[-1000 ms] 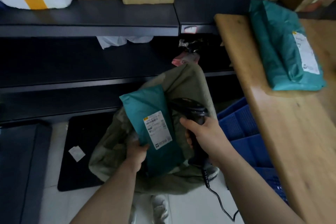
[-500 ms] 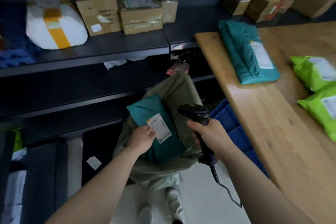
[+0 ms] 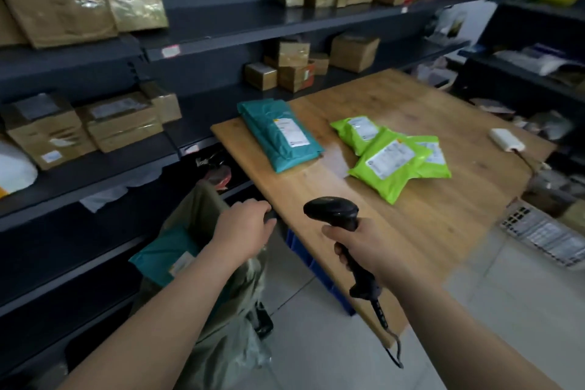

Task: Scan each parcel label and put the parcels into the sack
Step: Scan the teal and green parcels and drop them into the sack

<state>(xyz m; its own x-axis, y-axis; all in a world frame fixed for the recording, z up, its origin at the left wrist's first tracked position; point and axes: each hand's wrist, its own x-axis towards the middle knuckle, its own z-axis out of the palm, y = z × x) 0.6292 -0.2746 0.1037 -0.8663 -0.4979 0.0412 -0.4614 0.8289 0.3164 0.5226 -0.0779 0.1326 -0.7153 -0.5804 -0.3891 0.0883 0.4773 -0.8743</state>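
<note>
The left hand [image 3: 243, 228] hovers empty, fingers loosely curled, above the mouth of the olive sack [image 3: 198, 209], close to the near edge of the desk [image 3: 411, 231]. The right hand [image 3: 357, 244] is wrapped round the grip of a black scanner [image 3: 332, 210]. The scanner's head is raised toward the desktop and its cord [image 3: 391, 347] trails down toward the floor.

One teal parcel [image 3: 161, 258] lies inside the sack, its label blurred but facing up, so that one appears to be dealt with. How many others lie beneath it cannot be told.

The remaining work sits on the desk. A teal bundle [image 3: 278, 133] lies at the corner nearest the sack; whether it is one bag or two stacked is unclear. Three lime-green parcels [image 3: 389, 165] overlap in a loose heap just beside it. All show white labels upward, ready for the scanner, and none is in hand. On this evidence the job is under way but well short of finished, and picking up another parcel looks like the likely next step.

The desk is bare, worn wood. A small white box [image 3: 506, 139] sits near its far right edge with a cable running off it, and a blue crate [image 3: 304, 258] is tucked underneath. Dark shelving [image 3: 221, 28] lines the wall to the left and beyond, stacked with taped cardboard boxes [image 3: 47, 133]. More shelves on the right hold bags and packets too blurred to identify. The floor [image 3: 474, 326] is pale tile.
</note>
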